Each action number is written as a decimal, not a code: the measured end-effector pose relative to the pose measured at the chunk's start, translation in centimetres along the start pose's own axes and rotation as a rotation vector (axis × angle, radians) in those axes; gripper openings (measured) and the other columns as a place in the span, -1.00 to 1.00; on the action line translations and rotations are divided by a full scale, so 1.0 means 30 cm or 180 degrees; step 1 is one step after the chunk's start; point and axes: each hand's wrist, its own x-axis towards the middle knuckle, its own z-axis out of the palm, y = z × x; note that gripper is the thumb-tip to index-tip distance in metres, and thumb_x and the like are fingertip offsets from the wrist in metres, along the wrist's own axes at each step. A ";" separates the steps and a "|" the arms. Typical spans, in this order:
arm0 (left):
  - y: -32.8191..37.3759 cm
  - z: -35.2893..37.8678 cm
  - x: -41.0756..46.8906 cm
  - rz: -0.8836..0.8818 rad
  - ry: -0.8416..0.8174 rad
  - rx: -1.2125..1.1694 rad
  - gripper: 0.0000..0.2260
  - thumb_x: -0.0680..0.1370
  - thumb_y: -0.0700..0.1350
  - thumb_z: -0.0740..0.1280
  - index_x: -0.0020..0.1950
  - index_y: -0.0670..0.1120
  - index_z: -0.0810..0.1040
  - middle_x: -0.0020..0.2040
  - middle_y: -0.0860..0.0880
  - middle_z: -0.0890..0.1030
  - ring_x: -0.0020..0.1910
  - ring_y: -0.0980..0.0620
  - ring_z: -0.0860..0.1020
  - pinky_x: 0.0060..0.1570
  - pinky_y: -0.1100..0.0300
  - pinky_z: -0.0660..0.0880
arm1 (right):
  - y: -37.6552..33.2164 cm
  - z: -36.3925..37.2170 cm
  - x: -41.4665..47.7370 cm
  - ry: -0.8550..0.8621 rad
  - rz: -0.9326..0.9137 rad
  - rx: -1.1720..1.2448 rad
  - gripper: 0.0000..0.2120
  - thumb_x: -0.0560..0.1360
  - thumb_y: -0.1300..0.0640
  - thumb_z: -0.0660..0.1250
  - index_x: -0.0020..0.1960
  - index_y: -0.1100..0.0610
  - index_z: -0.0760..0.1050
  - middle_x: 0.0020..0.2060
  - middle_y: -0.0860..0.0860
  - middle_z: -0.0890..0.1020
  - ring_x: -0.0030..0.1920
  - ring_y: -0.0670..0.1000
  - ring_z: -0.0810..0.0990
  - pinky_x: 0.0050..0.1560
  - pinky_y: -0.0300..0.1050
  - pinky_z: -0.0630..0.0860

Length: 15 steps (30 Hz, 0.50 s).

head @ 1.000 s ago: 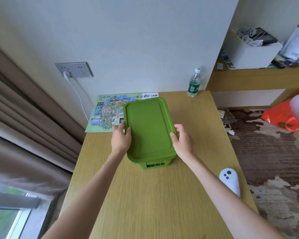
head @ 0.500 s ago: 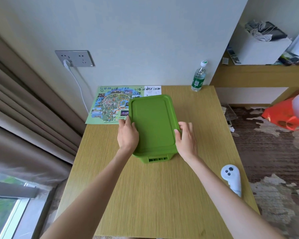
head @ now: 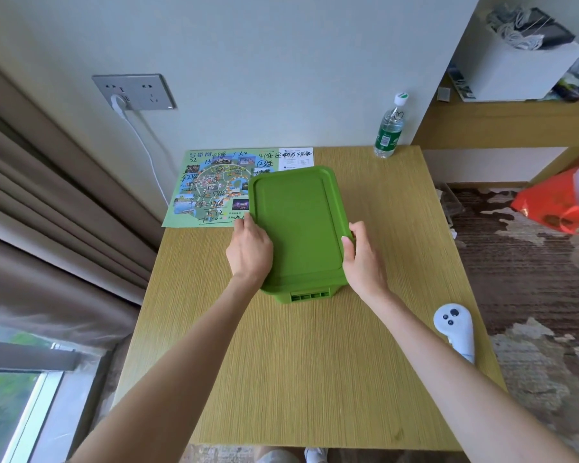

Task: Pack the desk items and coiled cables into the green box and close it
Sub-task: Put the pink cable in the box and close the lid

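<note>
The green box (head: 298, 228) stands on the wooden desk (head: 315, 362) with its green lid lying flat on top, so its contents are hidden. My left hand (head: 249, 250) grips the lid's left edge near the front, fingers curled over the rim. My right hand (head: 363, 259) holds the right edge, thumb on top of the lid and fingers down the side. No loose cables or desk items show on the desk.
A colourful map sheet (head: 211, 188) lies partly under the box at the back left. A water bottle (head: 389, 128) stands at the back. A white controller (head: 455, 329) lies near the right edge. A white cable (head: 147, 152) hangs from the wall socket.
Both hands stay on the lid's side edges. The fingers of my right hand have wrapped further down the right rim. The camera view has shifted slightly.
</note>
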 end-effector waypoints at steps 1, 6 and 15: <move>0.003 -0.008 0.010 -0.0029 -0.0046 0.0044 -0.77 0.61 -0.17 0.07 0.12 -0.25 0.44 0.10 -0.20 0.49 -0.13 -0.22 0.51 -0.24 0.05 0.36 | -0.003 -0.003 0.001 -0.0030 -0.0002 -0.0076 -0.80 0.65 0.17 0.13 0.23 0.23 0.33 -0.34 0.01 0.39 -0.52 -0.06 0.24 -0.52 -0.21 0.14; -0.012 -0.036 0.086 -0.0325 -0.0563 -0.0280 -0.66 0.58 -0.07 0.12 0.31 -0.13 0.44 0.18 -0.16 0.55 0.05 -0.20 0.53 0.00 -0.03 0.49 | -0.030 -0.010 0.050 -0.0357 0.0301 -0.0115 -0.80 0.64 0.19 0.11 0.24 0.21 0.26 -0.13 0.03 0.44 -0.27 0.02 0.44 -0.28 0.02 0.50; 0.020 -0.023 0.328 -0.0221 -0.0703 -0.0866 -0.65 0.64 -0.05 0.12 0.41 -0.09 0.31 0.22 -0.15 0.54 0.10 -0.18 0.55 0.06 -0.08 0.51 | -0.146 0.052 0.287 -0.0724 0.0216 -0.0537 -0.45 0.64 0.24 0.11 0.57 0.23 -0.01 0.57 0.12 0.03 0.56 0.12 0.01 0.55 0.05 -0.03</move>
